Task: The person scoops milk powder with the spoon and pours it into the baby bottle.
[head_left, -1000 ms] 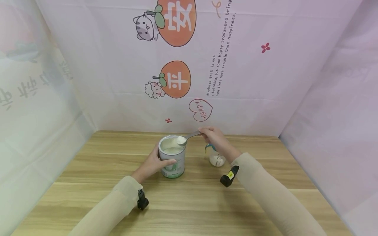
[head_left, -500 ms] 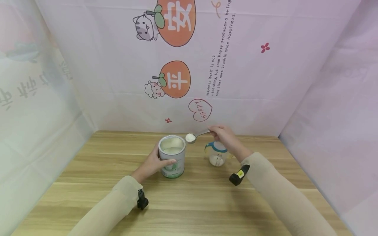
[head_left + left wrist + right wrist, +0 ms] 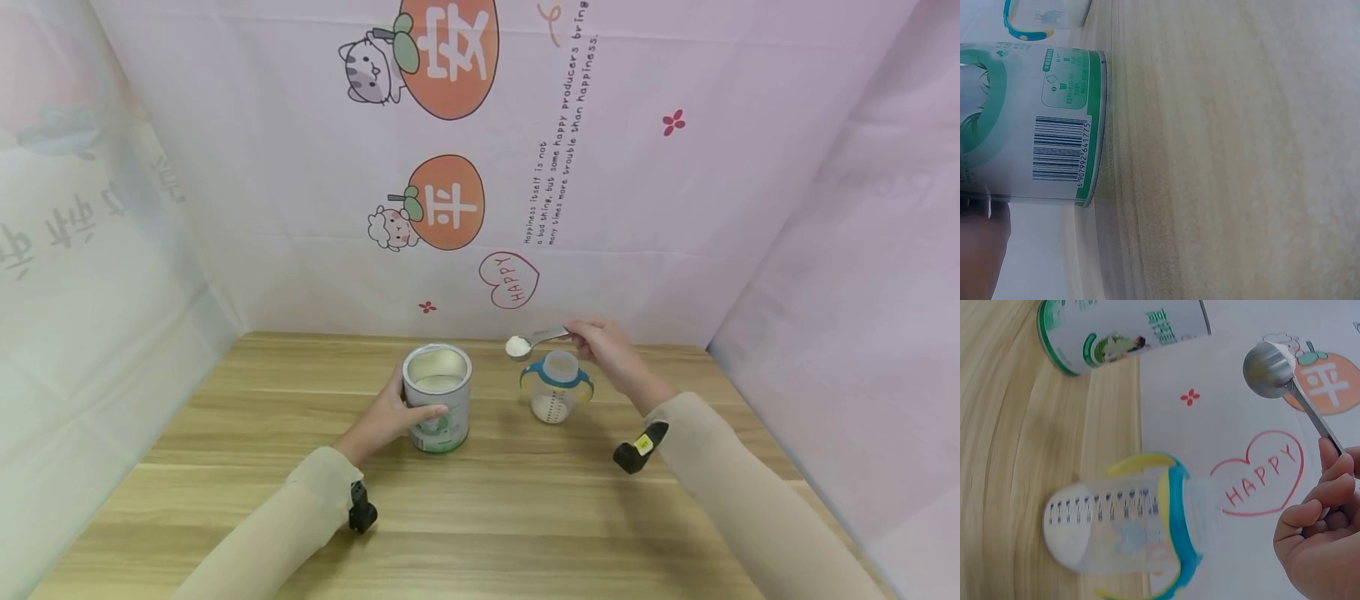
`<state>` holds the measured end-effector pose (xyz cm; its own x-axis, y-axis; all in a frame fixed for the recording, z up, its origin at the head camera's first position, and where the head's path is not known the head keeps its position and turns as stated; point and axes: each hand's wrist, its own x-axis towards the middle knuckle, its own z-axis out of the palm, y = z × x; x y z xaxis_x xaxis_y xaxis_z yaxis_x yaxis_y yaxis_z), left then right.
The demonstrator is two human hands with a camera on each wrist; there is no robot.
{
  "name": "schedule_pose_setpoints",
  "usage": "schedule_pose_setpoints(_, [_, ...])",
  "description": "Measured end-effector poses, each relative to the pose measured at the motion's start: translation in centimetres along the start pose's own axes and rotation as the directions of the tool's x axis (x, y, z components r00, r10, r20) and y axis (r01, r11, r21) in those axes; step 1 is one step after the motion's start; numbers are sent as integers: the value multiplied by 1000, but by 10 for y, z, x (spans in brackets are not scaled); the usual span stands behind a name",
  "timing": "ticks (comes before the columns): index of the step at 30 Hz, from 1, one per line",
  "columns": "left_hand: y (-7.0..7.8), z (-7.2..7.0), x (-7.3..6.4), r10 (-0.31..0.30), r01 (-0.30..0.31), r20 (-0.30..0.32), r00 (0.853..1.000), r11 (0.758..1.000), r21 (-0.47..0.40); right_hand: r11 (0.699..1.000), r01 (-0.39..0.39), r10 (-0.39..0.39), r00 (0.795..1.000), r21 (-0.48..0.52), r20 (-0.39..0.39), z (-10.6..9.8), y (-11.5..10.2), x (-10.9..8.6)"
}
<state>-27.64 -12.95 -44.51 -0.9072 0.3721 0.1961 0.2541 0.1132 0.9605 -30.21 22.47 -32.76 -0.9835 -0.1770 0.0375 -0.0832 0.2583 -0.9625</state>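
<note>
My left hand (image 3: pixel 390 419) grips the side of an open milk powder can (image 3: pixel 442 417), its thumb across the front label. Pale powder shows inside the can, which stands upright on the table. In my right hand (image 3: pixel 609 350) the fingers pinch the handle of a metal measuring spoon (image 3: pixel 1270 370), heaped with white powder. The spoon's bowl hangs above and just left of the mouth of a baby bottle (image 3: pixel 553 407). This bottle stands upright without a lid, has a blue collar with two handles (image 3: pixel 1141 464), and holds white powder at its bottom.
The wooden table (image 3: pixel 480 517) ends at a printed white cloth wall (image 3: pixel 600 275) close behind the can and bottle. More cloth hangs at the left and right sides. Both wrists wear small black cameras.
My right hand has carried the full spoon rightward from over the can's rim to beside the bottle's mouth, uncovering the bottle. My left hand and the can have stayed in place.
</note>
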Motion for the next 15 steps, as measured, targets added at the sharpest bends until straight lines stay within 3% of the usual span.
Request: schedule_pose_setpoints(15, [1,0,0,-1,2,-4,1000,1000,9,999,-27,27,999,-20,-39,-34,15,-12])
